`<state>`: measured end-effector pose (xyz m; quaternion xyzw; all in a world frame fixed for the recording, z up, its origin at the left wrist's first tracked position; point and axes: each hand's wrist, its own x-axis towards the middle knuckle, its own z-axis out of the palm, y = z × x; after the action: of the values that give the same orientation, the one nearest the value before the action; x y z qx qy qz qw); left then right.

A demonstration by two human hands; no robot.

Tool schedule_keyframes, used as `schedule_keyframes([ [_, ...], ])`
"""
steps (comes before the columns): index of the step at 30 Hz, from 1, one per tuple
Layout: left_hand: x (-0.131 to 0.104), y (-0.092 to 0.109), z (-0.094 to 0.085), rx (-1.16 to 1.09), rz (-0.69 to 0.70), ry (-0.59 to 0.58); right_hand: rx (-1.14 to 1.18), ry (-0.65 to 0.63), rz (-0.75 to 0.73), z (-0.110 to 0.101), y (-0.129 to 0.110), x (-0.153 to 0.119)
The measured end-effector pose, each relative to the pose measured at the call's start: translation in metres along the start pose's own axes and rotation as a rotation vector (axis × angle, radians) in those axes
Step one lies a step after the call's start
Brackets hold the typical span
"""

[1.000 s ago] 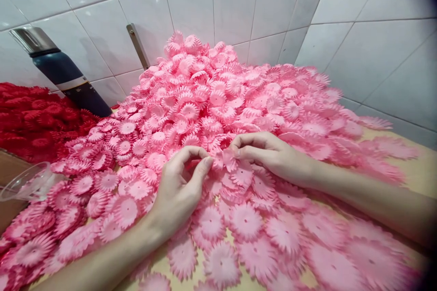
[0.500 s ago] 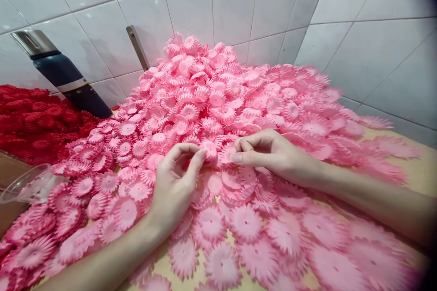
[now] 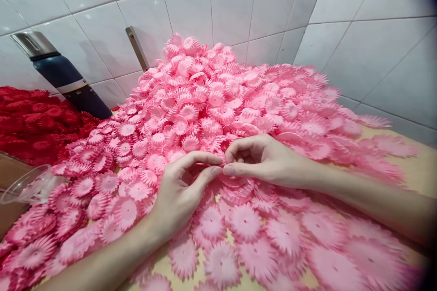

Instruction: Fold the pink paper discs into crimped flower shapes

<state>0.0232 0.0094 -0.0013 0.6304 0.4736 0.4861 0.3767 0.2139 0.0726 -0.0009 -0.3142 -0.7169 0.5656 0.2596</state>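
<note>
My left hand (image 3: 184, 191) is closed in a pinch, thumb and index finger reaching toward the right. Opposite it, my right hand (image 3: 262, 159) pinches too, and the fingertips of both hands meet over the pile. A bit of pink shows at the fingertips, but what they hold is too small to make out. Around and beneath them lies a heap of pink fabric flower pieces (image 3: 205, 104), round with fringed edges. A flat flower piece (image 3: 246, 222) with a small centre hole lies in front of the hands.
A dark blue bottle (image 3: 73, 77) with a metal top leans at the left, beside a pile of red flower pieces (image 3: 37, 122). A clear plastic cup (image 3: 29, 186) lies near a cardboard box (image 3: 12, 170). Behind, a metal strip (image 3: 136, 47) rests against the tiled wall (image 3: 232, 4).
My left hand has shifted right and slightly down, and my right hand a little left and down. Their fingertips, apart before, now come together. The pile looks the same.
</note>
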Motion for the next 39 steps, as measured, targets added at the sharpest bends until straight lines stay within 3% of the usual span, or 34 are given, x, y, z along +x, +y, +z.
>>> schedule_keyframes([
  [8,0.0024,0.0008,0.0018,-0.024,0.017,0.076,0.023,-0.027,-0.036,-0.0025,0.0018,-0.0006],
  [14,0.0059,0.0003,0.0006,-0.021,-0.011,0.22,0.072,0.074,-0.008,-0.003,0.0018,0.0019],
  [18,0.0065,-0.003,-0.0006,-0.109,-0.079,0.277,0.228,0.153,0.077,-0.0031,0.0035,0.0019],
  [26,0.0039,0.0011,0.0035,-0.048,0.053,0.198,0.142,0.1,-0.117,-0.0015,0.0022,-0.0008],
  [34,0.0003,0.0015,0.0038,-0.151,0.035,-0.028,0.046,0.015,-0.052,0.001,0.0011,-0.0013],
  [39,0.0027,0.0033,0.0034,-0.152,0.025,-0.026,0.025,-0.03,-0.095,-0.0009,0.0012,-0.0022],
])
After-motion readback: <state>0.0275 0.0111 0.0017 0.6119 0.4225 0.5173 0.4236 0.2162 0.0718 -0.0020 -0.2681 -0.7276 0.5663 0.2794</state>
